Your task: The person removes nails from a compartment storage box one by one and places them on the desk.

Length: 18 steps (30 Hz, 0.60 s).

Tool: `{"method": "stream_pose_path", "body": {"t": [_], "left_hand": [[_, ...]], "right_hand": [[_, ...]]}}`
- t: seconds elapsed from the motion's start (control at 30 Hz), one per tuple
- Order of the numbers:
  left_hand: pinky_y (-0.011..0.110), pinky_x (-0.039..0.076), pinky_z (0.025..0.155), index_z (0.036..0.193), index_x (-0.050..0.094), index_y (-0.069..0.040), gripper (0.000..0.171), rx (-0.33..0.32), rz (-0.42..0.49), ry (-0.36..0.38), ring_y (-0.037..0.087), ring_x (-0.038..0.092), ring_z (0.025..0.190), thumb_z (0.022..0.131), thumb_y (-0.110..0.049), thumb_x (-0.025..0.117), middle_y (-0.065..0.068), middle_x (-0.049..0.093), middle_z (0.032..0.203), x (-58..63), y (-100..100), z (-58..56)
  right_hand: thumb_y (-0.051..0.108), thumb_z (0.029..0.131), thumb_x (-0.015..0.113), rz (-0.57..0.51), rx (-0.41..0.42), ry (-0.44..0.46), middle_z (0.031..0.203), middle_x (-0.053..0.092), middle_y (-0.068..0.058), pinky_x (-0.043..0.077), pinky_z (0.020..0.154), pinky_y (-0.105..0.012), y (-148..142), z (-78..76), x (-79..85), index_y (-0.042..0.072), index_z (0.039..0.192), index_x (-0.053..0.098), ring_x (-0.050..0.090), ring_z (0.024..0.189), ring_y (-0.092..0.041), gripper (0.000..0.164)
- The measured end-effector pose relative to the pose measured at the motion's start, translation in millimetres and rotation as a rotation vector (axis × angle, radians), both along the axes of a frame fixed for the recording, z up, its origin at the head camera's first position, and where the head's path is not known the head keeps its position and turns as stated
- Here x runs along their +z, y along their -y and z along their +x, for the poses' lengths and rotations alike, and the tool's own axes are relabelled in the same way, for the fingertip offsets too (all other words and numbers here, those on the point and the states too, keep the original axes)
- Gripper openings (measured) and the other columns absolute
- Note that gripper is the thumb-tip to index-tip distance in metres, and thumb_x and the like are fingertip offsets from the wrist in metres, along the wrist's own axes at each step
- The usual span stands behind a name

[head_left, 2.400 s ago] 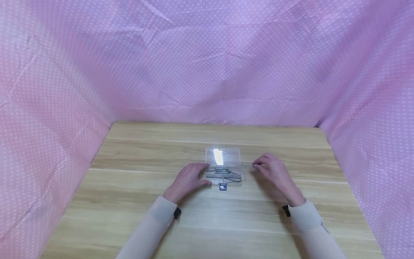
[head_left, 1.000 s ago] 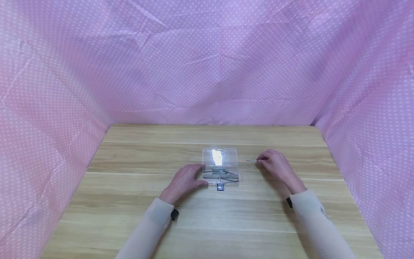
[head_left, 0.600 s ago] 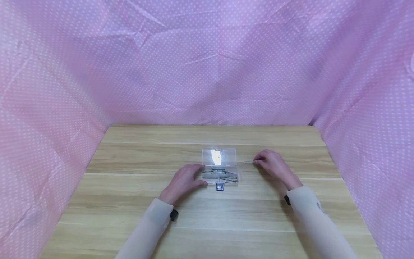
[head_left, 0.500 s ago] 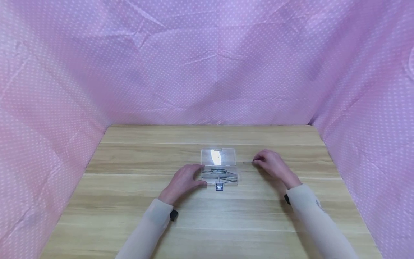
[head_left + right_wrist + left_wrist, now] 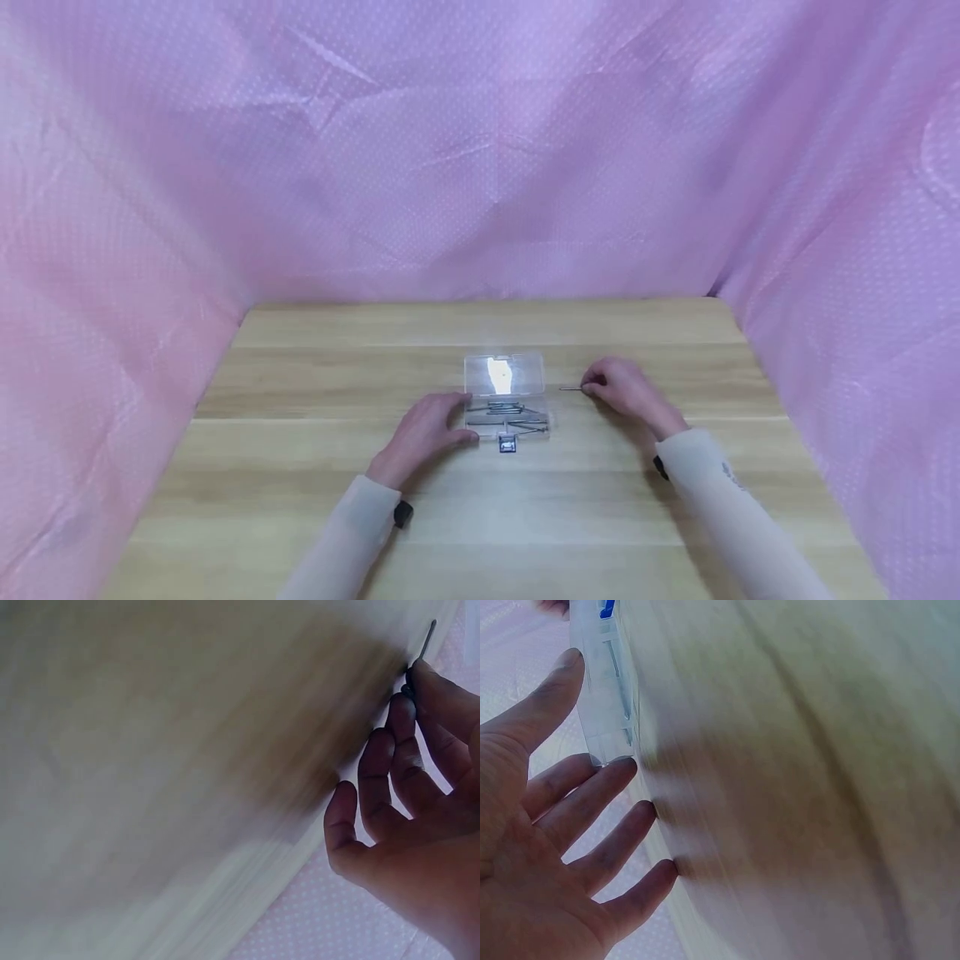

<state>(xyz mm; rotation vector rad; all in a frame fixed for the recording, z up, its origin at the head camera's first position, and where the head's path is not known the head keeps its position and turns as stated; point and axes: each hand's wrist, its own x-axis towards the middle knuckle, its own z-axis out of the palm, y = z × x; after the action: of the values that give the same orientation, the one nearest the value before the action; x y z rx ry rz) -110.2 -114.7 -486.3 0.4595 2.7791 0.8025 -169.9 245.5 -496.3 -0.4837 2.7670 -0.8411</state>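
Observation:
A small clear plastic box lies on the table with its lid swung back. Several thin dark nails are spread in its compartments. Against the box's left end, my left hand has its thumb by the front corner and its index finger by the back corner. Its fingers are spread and mostly straight in the left wrist view. My right hand pinches one nail between thumb and fingertips, right of the box. The nail's thin end points toward the box; the other end is partly hidden by the fingers.
A blue label or tag sits at the front middle of the box. The wood-grain table extends all round, and a pink dotted cloth encloses its back and sides.
The right hand, with the nail in its pinch, moved away from the box's right edge, then a little back toward it. The left hand stayed at the box. The head view tilted slightly.

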Motion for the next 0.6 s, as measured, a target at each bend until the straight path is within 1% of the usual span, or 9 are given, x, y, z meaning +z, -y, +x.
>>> {"method": "stream_pose_path", "body": {"t": [0.13,0.2,0.3,0.4,0.53,0.6], "left_hand": [[0.048,0.051,0.106,0.136,0.066,-0.007,0.068,0.008,0.017,-0.007,0.029,0.063,0.122,0.079,-0.033,0.091,0.01,0.069,0.133,-5.2,0.4,4.4],[0.048,0.051,0.107,0.136,0.066,-0.007,0.068,0.01,0.027,-0.003,0.029,0.063,0.122,0.078,-0.032,0.091,0.011,0.069,0.133,-5.2,1.1,5.4],[0.048,0.049,0.108,0.138,0.065,-0.008,0.07,0.021,0.018,0.017,0.029,0.062,0.125,0.078,-0.033,0.091,0.01,0.068,0.135,-4.1,1.7,6.3],[0.049,0.049,0.109,0.138,0.065,-0.008,0.07,0.027,0.012,0.008,0.03,0.061,0.125,0.078,-0.034,0.091,0.01,0.068,0.135,-2.7,1.9,5.9],[0.047,0.051,0.106,0.137,0.066,-0.008,0.069,0.016,0.013,-0.012,0.028,0.063,0.123,0.078,-0.034,0.092,0.009,0.069,0.133,-2.4,1.8,4.5],[0.047,0.052,0.106,0.136,0.066,-0.008,0.069,0.012,0.015,-0.01,0.028,0.063,0.122,0.078,-0.034,0.092,0.009,0.069,0.132,-2.6,1.8,4.3]], "right_hand": [[0.011,0.095,0.074,0.013,0.001,-0.001,0.099,0.074,-0.006,0.054,0.094,-0.053,0.6,2.7,-1.9,0.008,0.099,0.077,0.068,0.098,-0.029,0.006],[0.011,0.094,0.074,0.016,0.0,-0.003,0.098,0.074,-0.005,0.055,0.093,-0.053,1.2,3.2,-2.3,0.009,0.098,0.077,0.068,0.096,-0.028,0.005],[0.01,0.094,0.074,0.024,0.023,-0.012,0.097,0.074,-0.005,0.055,0.092,-0.052,1.5,3.2,-2.4,0.009,0.098,0.077,0.068,0.095,-0.028,0.004],[0.009,0.094,0.075,0.021,0.042,-0.031,0.097,0.074,-0.005,0.056,0.092,-0.052,1.2,2.2,-2.6,0.009,0.098,0.077,0.068,0.096,-0.028,0.004],[0.009,0.093,0.076,0.017,0.056,-0.045,0.098,0.074,-0.006,0.055,0.093,-0.053,-0.5,2.1,-1.7,0.008,0.099,0.076,0.068,0.097,-0.029,0.006],[0.01,0.092,0.076,0.013,0.065,-0.048,0.099,0.074,-0.007,0.055,0.094,-0.053,-2.3,3.1,-1.4,0.007,0.101,0.076,0.068,0.098,-0.029,0.009]]}}
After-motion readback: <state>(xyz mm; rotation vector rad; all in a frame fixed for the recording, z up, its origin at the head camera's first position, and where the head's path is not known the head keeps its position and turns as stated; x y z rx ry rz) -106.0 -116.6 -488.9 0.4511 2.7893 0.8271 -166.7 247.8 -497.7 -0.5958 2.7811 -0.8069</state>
